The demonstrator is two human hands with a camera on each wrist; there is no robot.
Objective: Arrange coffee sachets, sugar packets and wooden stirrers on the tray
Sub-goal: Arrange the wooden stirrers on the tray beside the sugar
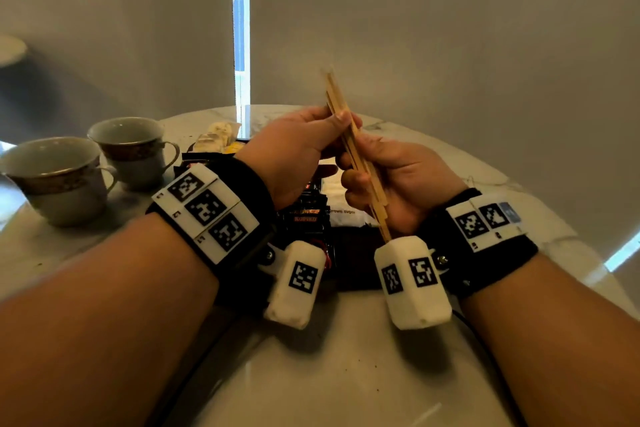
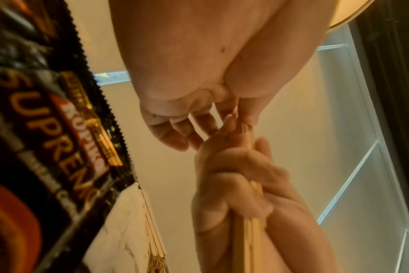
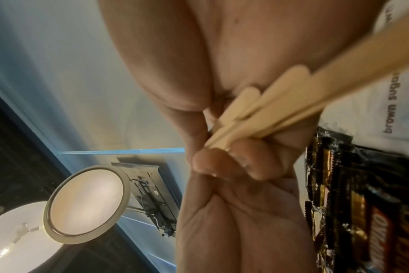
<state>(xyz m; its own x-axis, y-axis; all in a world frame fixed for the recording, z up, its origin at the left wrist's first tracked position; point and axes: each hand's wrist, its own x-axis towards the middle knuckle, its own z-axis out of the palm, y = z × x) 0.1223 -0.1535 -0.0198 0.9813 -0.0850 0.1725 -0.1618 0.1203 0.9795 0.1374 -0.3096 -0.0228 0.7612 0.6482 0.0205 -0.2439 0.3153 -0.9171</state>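
Note:
A bundle of several wooden stirrers point(image 1: 334, 95) stands tilted in the air above the tray point(image 1: 353, 272). My left hand point(image 1: 337, 121) pinches its upper half between thumb and fingers. My right hand point(image 1: 358, 172) grips the lower half in curled fingers, and the bottom ends stick out near my right wrist. Under the hands, black coffee sachets point(image 1: 305, 216) lie on the tray, with white brown sugar packets point(image 1: 343, 206) to their right. The left wrist view shows the stirrers point(image 2: 250, 245), a sachet point(image 2: 58, 138) and a sugar packet point(image 2: 121, 230). The stirrers point(image 3: 292, 96) fan out in the right wrist view.
Two gold-rimmed cups point(image 1: 59, 177) point(image 1: 135, 149) stand at the left of the round marble table point(image 1: 346, 357). Wrapped snacks point(image 1: 216, 137) lie behind the tray. A grey wall and a narrow window strip are beyond the table's far edge.

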